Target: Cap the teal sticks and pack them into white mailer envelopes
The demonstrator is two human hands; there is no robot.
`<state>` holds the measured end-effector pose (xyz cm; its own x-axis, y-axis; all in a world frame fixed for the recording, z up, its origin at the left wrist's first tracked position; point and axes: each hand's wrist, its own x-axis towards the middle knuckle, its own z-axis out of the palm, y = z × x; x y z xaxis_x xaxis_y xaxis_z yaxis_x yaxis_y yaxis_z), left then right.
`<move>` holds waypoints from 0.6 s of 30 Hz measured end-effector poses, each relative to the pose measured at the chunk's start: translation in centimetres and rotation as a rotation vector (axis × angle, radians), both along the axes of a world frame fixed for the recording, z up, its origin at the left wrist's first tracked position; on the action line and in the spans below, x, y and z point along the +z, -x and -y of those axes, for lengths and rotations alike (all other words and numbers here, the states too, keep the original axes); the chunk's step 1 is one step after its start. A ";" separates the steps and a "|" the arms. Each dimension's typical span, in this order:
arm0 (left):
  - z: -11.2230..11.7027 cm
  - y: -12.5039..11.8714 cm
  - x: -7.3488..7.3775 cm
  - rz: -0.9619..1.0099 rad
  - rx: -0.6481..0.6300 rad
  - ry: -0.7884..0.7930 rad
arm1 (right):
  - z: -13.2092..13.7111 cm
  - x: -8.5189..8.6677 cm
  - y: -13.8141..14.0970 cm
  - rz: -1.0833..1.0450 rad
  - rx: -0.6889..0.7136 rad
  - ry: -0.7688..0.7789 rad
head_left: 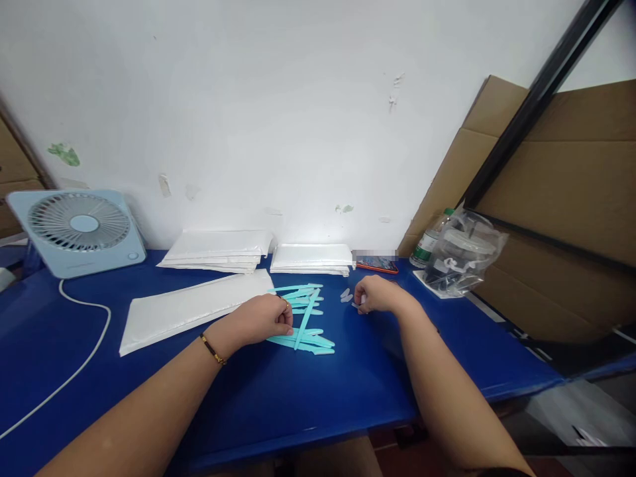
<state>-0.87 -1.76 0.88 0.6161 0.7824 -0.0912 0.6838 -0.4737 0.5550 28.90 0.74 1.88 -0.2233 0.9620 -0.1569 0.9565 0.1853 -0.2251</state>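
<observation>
Several slim turquoise plastic sticks, shaped like eyebrow razors [307, 318], lie in a loose pile on the blue table, one of them across the others. My left hand [261, 319] is at the left side of this pile. Its fingers are closed on the end of a razor, partly hidden by the hand. Right of the pile, small translucent white caps [346, 295] rest on the tabletop. Beside them, my right hand [376, 295] pinches a similar small white cap [363, 300] between thumb and fingers, low over the table.
A padded white mailer [183, 311] lies left of the razors. Stacked white mailers [213, 248] stand by the wall, with another stack [312, 257] beside. A blue fan [82, 228] is far left, its white cable [102, 344] trailing. At right are a phone [376, 264], bottle [427, 242] and bagged cup [464, 255].
</observation>
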 end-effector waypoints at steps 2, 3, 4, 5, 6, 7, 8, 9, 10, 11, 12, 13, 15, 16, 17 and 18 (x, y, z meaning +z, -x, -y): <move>0.2 -0.1 0.2 -0.008 0.019 0.010 | 0.0 -0.4 0.7 0.051 0.021 -0.029; 0.3 -0.1 0.3 -0.004 0.022 0.013 | -0.1 -0.6 1.0 0.059 0.037 -0.046; 0.3 -0.1 0.4 0.005 0.021 0.014 | -0.1 -0.7 1.3 0.057 0.052 -0.064; 0.2 0.0 0.4 0.016 0.022 0.009 | -0.1 -0.8 1.5 0.044 0.066 -0.077; 0.2 0.1 0.4 0.028 0.026 0.000 | 0.0 -0.8 1.7 0.017 0.082 -0.083; 0.1 0.2 0.4 0.042 0.031 -0.010 | 0.0 -0.8 1.9 -0.027 0.100 -0.086; 0.0 0.3 0.4 0.056 0.040 -0.018 | 0.0 -0.8 2.0 -0.085 0.118 -0.086; -0.1 0.4 0.4 0.068 0.047 -0.021 | 0.0 -0.7 2.1 -0.157 0.130 -0.078; -0.2 0.5 0.4 0.077 0.054 -0.018 | 0.1 -0.6 2.2 -0.239 0.137 -0.063; -0.3 0.7 0.3 0.084 0.060 -0.012 | 0.2 -0.5 2.3 -0.330 0.140 -0.041; -0.4 0.7 0.3 0.090 0.064 -0.006 | 0.3 -0.4 2.4 -0.423 0.144 -0.013; -0.5 0.8 0.2 0.098 0.066 0.002 | 0.4 -0.2 2.5 -0.508 0.155 0.028; -0.7 0.9 0.0 0.126 0.069 0.020 | 0.6 0.2 2.6 -0.633 0.196 0.133; -0.8 1.0 -0.1 0.145 0.071 0.032 | 0.8 0.4 2.7 -0.672 0.219 0.188; -1.0 1.0 -0.2 0.163 0.073 0.045 | 0.9 0.6 2.8 -0.700 0.238 0.240; -1.1 1.1 -0.3 0.178 0.076 0.056 | 1.0 0.8 2.8 -0.720 0.250 0.286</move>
<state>-1.97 -0.64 0.62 0.5657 0.8241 -0.0310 0.6050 -0.3891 0.6947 26.12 -0.29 2.64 -0.5665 0.8145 -0.1250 0.4967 0.2165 -0.8405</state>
